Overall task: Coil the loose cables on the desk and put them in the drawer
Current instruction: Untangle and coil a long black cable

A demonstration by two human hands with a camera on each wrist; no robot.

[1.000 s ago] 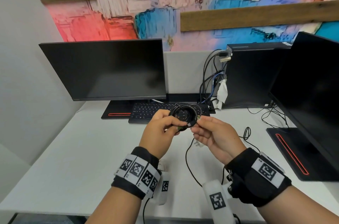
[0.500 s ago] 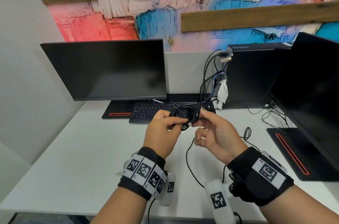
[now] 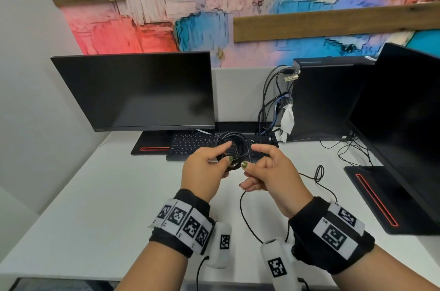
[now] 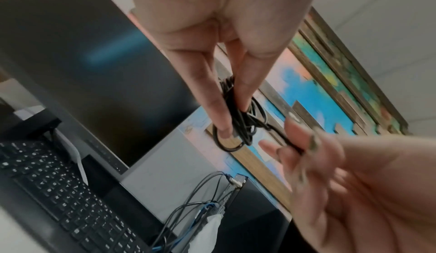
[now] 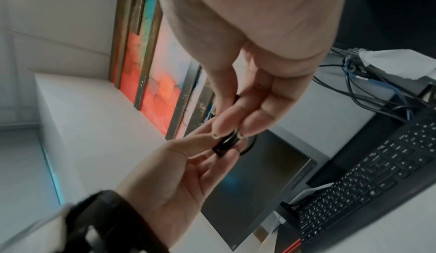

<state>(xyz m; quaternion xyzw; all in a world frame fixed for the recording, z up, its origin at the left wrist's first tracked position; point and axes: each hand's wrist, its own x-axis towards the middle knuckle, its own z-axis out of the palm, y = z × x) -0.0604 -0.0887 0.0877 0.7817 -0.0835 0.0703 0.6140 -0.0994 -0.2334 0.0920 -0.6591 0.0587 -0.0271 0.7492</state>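
Note:
A black cable, wound into a small coil, hangs in the air above the white desk, in front of the keyboard. My left hand pinches the coil's left side between thumb and fingers. My right hand pinches a strand at the coil's right side; its other fingers are curled. A second thin black cable lies loose on the desk under my hands, with a small loop at the right. No drawer is in view.
A dark monitor stands at the back left with a black keyboard under it. A black computer tower with plugged cables is behind. A second monitor and its base fill the right.
Both hands have risen a little and moved closer to the keyboard with the coil. The right hand's fingers shifted along the coil's right side; the left keeps its pinch.

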